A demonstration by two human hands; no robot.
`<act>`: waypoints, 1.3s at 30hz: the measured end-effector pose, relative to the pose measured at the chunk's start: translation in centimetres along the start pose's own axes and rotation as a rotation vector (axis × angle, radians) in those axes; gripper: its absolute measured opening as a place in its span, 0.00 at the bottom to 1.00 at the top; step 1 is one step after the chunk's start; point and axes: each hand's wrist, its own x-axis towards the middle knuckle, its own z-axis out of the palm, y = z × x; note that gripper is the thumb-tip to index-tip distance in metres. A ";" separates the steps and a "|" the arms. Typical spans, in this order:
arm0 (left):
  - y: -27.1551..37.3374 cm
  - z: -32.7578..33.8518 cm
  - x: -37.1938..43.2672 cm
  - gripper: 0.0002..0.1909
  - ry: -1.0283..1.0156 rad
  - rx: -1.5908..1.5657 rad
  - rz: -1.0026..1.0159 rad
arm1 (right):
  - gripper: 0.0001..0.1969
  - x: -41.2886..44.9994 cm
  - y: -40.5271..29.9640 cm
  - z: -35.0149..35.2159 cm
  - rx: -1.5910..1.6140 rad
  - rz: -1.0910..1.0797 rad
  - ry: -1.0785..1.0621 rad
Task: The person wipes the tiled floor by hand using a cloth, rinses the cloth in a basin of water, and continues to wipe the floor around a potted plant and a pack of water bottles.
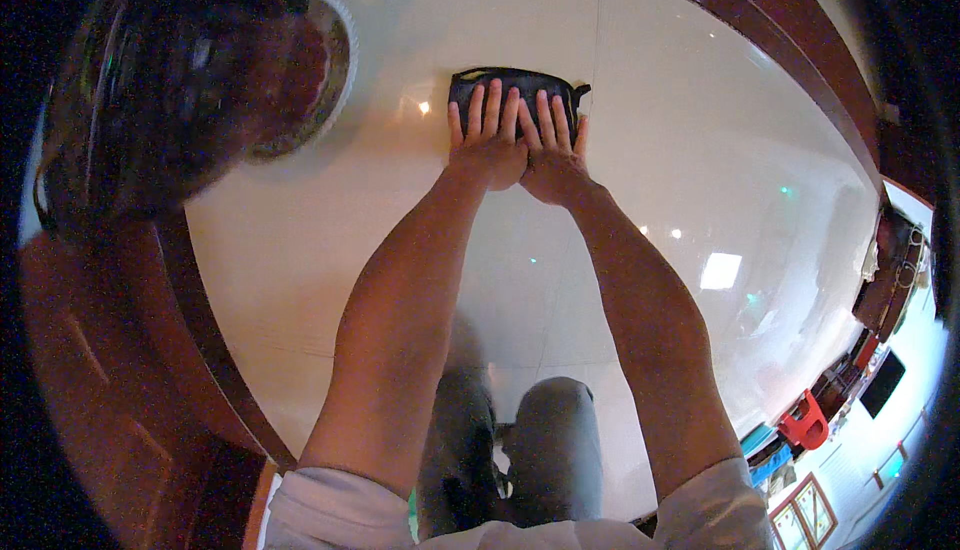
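Note:
A small black zippered pouch (517,83) lies flat on the glossy pale tiled floor (360,235). My left hand (486,137) is spread palm down over its left part. Beside it, my right hand (555,148) rests palm down on the right part, the two hands meeting near the thumbs. Fingers on both hands are straight and apart, gripping nothing. Out past my right fingers sticks the pouch's short tab (583,90). Its near edge and much of its top are hidden under the hands.
A large, dark, blurred object (172,84) fills the upper left, beside a round thing with a pale rim (351,47). Brown wooden furniture (112,340) borders the left. My bent knees (555,430) are close below. At far right is a red plastic chair (804,422).

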 end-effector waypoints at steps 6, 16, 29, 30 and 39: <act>-1.1 6.1 -12.1 0.38 0.051 0.006 0.048 | 0.41 -10.9 -7.0 -1.2 0.010 0.021 -0.226; 0.6 10.8 -22.0 0.36 -0.231 -0.003 -0.123 | 0.40 -20.4 -10.6 1.1 0.119 -0.002 -0.386; 0.3 6.9 -8.4 0.36 -0.128 0.019 -0.135 | 0.38 -8.6 -3.5 6.4 -0.078 -0.077 -0.010; -0.5 7.7 -8.5 0.36 -0.136 0.028 -0.161 | 0.38 -8.1 -3.9 5.9 0.035 -0.060 -0.179; -1.7 9.6 -7.8 0.38 0.005 0.100 -0.076 | 0.39 -7.5 -4.7 3.6 0.120 0.006 -0.412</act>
